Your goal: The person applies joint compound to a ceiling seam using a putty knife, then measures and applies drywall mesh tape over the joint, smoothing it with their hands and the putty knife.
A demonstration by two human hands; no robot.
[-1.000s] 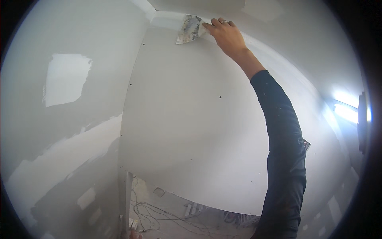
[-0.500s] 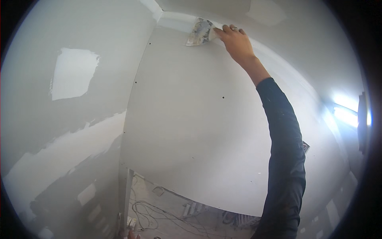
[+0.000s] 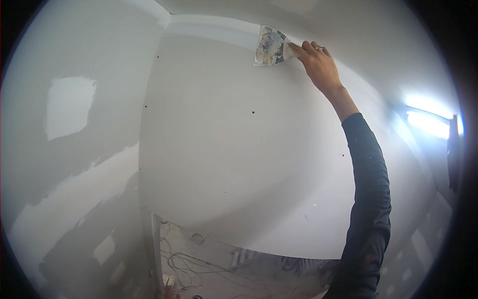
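High up, my right hand (image 3: pixel 320 64) is closed round the handle of a wide putty knife (image 3: pixel 272 47). Its blade is smeared with dried compound and lies against the top of the grey wall board (image 3: pixel 214 129), just below the ceiling joint. A paler band of compound (image 3: pixel 214 31) runs along that joint to the left of the blade. At the bottom edge, a bit of my left hand (image 3: pixel 172 295) shows, dim and blurred, close to a small whitish object (image 3: pixel 168 280); its fingers cannot be made out.
The left wall (image 3: pixel 114 124) carries white compound patches and meets the board at a corner. A bright lamp (image 3: pixel 427 123) glows at the right. Below the board's lower edge, cables (image 3: pixel 184 264) lie loosely on the dusty floor (image 3: pixel 214 284).
My right hand and the putty knife have moved right along the top of the wall, away from the corner. The view has shifted a little to the right too.
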